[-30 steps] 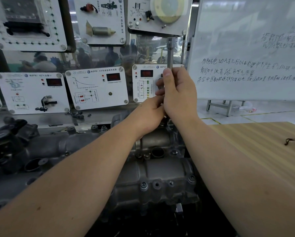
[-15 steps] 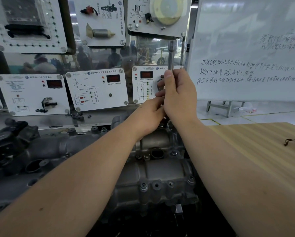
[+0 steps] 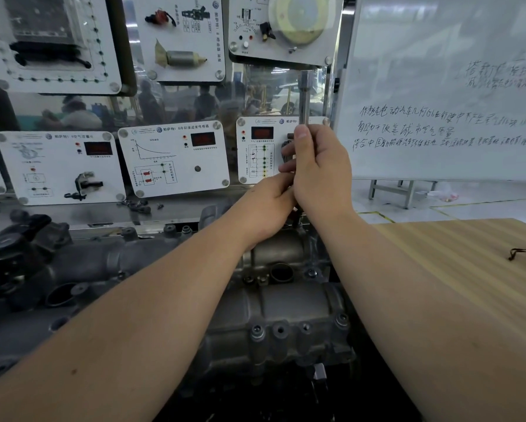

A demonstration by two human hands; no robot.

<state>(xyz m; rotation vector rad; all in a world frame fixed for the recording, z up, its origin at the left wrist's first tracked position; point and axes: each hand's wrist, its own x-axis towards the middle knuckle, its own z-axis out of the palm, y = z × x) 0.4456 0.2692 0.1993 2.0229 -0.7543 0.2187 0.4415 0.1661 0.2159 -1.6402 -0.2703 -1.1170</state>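
Barely changed: right grip (image 3: 319, 175) stays clamped on upright rod (image 3: 303, 99), left grip (image 3: 264, 208) at its base over engine (image 3: 286, 315) (fingers hidden, cannot tell); likely still seating tool.

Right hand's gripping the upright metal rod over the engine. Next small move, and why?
Likely twist the rod slightly with the right hand, holding it upright. It stands vertical over the engine, the left hand close at its base, whose seating is hidden.
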